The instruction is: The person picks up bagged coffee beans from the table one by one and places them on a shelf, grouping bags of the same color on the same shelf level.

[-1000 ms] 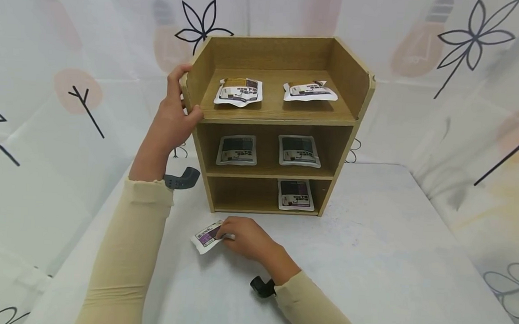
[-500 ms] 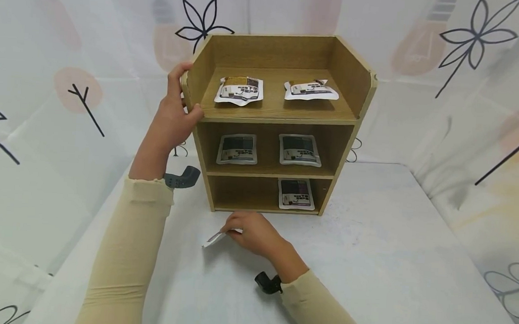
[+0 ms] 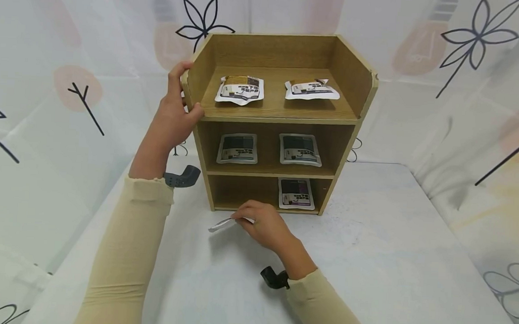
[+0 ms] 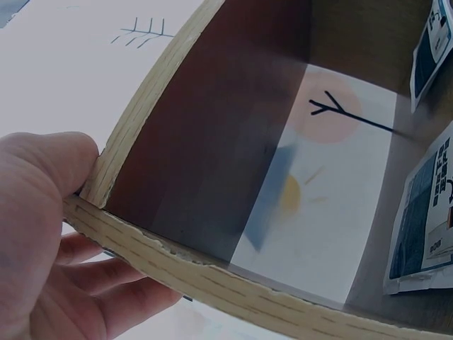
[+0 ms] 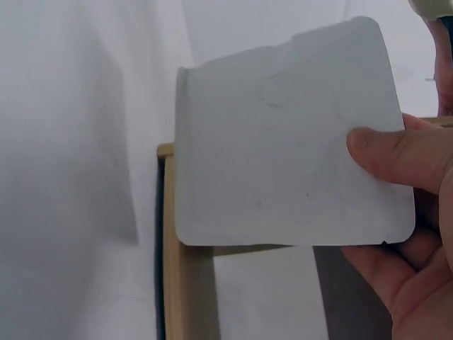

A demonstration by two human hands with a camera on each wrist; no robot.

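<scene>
Head view: bench (image 3: 393,229) covered in white cloth; white drapes printed with black leaf and branch figures and pale bulb shapes hang behind and to both sides.

Item 1, wooden shelf unit (image 3: 349,152), three tiers, standing upright on the bench. Top tier: two white sachets (image 3: 240,89). Middle tier: two dark-faced sachets (image 3: 238,149). Bottom tier: one sachet (image 3: 296,193), right half; left half bare.

Item 2, loose sachet (image 3: 225,224), flat square pouch, held just in front of the bottom tier's left half, above the bench. Seen nearly edge-on in the head view, long axis running left to right, free edge pointing left and slightly down. Right wrist view shows its plain white side (image 5: 290,134) facing the camera.

Right hand (image 3: 264,226): forearm angled in from lower right, thumb and fingers (image 5: 396,156) pinching the sachet's right edge.

Left hand (image 3: 173,112): arm raised, fingers wrapped round the front edge of the unit's left side panel at the top tier, thumb (image 4: 42,163) pressed on the panel's edge.
</scene>
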